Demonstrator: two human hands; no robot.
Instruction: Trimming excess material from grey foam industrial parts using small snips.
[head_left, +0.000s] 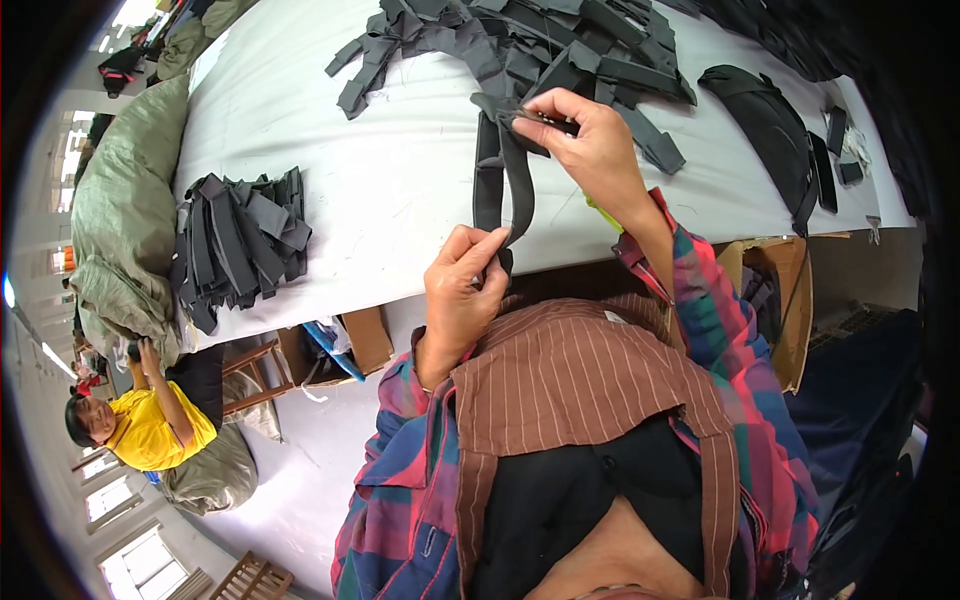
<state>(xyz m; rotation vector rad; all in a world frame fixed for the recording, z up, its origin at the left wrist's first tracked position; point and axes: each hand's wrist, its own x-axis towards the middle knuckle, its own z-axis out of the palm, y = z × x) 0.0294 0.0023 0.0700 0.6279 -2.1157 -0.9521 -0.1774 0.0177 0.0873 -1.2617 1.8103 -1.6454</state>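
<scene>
A dark grey fabric strip (519,185) hangs in a loop between my two hands over the white table. My left hand (464,280) pinches its lower end near the table's front edge. At the upper end, my right hand (592,145) is closed, thumb and forefinger together, around a small dark tool (562,124) mostly hidden by the fingers. The tool touches or lies very near the strip's end; its kind is not clear. Just beyond the right hand spreads a loose heap of similar strips (500,50). To the left lies a neater stack of strips (240,240).
The white-covered table (370,215) stretches away from me. At its right are a black bag (765,130) and a phone (823,172). A large green sack (125,200) leans at the left edge. Cardboard boxes (365,340) stand below. A person in yellow (160,425) sits at left.
</scene>
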